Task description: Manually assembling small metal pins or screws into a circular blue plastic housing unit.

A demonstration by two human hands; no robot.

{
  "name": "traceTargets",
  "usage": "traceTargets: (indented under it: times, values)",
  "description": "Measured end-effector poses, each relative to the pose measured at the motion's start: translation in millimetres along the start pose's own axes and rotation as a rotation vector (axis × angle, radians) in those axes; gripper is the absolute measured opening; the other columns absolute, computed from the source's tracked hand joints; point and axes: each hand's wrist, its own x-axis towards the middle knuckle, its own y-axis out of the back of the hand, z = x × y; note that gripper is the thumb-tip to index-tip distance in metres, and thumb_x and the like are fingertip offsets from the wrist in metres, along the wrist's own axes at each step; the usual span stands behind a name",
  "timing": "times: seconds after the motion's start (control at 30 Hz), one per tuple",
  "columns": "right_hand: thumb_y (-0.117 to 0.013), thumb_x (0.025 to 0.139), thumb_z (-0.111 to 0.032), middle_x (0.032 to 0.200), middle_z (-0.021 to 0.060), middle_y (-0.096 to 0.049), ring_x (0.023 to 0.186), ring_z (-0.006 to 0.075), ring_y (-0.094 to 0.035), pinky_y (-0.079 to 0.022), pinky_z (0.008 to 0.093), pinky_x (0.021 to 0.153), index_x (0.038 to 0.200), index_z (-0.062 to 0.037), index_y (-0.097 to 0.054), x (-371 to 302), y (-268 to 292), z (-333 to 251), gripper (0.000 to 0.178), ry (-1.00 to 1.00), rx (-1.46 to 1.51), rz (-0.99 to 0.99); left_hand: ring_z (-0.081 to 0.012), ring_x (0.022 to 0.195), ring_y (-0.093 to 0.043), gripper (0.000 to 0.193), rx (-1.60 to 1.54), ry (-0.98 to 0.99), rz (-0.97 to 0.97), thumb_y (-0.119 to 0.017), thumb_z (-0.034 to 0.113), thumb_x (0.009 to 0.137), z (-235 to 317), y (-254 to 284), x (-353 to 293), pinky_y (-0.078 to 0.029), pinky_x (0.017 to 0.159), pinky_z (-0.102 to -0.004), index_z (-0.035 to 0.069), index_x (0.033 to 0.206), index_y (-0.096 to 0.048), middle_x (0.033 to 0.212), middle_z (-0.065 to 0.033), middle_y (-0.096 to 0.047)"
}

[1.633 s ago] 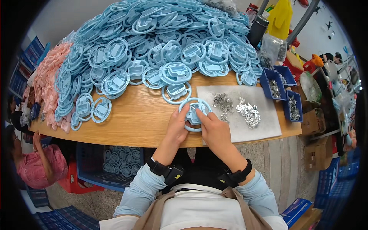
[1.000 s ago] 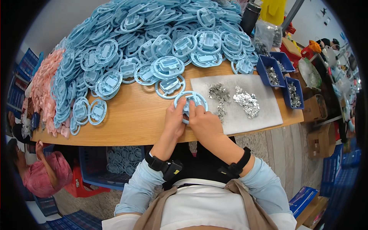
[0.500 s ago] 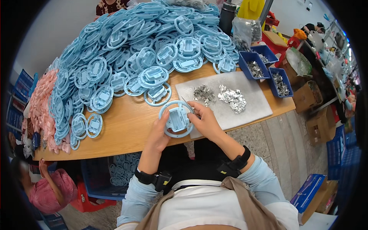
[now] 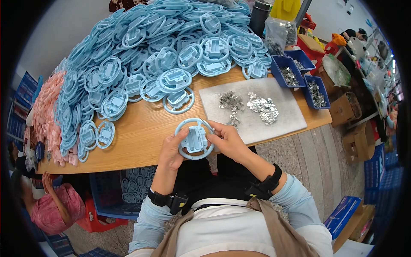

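A light-blue plastic toy steering wheel (image 4: 196, 141) is held upright in front of me, just off the table's front edge, its recessed centre facing me. My left hand (image 4: 173, 150) grips its left rim, thumb over the front. At the right rim, my right hand (image 4: 227, 139) is closed, with thumb and forefinger pressed at the wheel's edge. Whether those fingers also hold a thin tool is hidden. Beyond my right hand, a white foam mat (image 4: 289, 115) bears a pile of dull small metal pieces (image 4: 230, 101) and a pile of shiny ones (image 4: 263, 109).
A tall heap of similar blue wheels (image 4: 141, 47) covers the table's back and left, beside pink plastic parts (image 4: 49, 115). Blue bins (image 4: 317, 92) of metal pieces stand at the right. Below the table is a blue crate (image 4: 107, 201). A person in pink (image 4: 60, 205) sits at left.
The wheel has come slightly lower and tilted in my hands. A thin pointed metal tool seen by my right fingers is no longer visible. Some dull metal pieces lie spread nearer me.
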Motion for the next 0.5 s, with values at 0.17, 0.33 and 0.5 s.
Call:
traceTargets:
  times: [0.17, 0.33, 0.5]
  values:
    - [-0.056, 0.084, -0.01, 0.069, 0.0002, -0.059, 0.06, 0.0059, -0.051, -0.041, 0.0225, 0.056, 0.112, -0.0013, -0.058, 23, 23, -11, 0.03, 0.086, -0.292, -0.036, -0.0143, 0.083, -0.062, 0.028, -0.07, -0.073, -0.005, -0.064, 0.017, 0.081, 1, -4, 0, -0.052, 0.072, -0.0283, 0.001, 0.103, -0.057, 0.092, -0.0077, -0.063]
    - [-0.06, 0.075, -0.011, 0.077, 0.0147, -0.062, 0.066, 0.0301, -0.058, -0.045, 0.0371, 0.061, 0.088, -0.0012, -0.066, 85, 78, -23, 0.017, 0.431, -1.012, 0.243, -0.012, 0.082, -0.06, 0.028, 0.023, -0.149, 0.034, -0.063, 0.016, 0.081, -6, -4, 4, -0.051, 0.07, -0.0261, 0.002, 0.103, -0.057, 0.089, -0.0052, -0.062]
    - [-0.061, 0.069, -0.009, 0.074, 0.0172, -0.061, 0.069, 0.0352, -0.058, -0.045, 0.0423, 0.063, 0.075, 0.0004, -0.065, 108, 89, -18, 0.012, 0.263, -1.249, 0.142, -0.0121, 0.077, -0.061, 0.027, 0.076, -0.126, 0.064, -0.064, 0.018, 0.081, -6, -1, 4, -0.052, 0.065, -0.0255, 0.001, 0.101, -0.058, 0.088, -0.0056, -0.062]
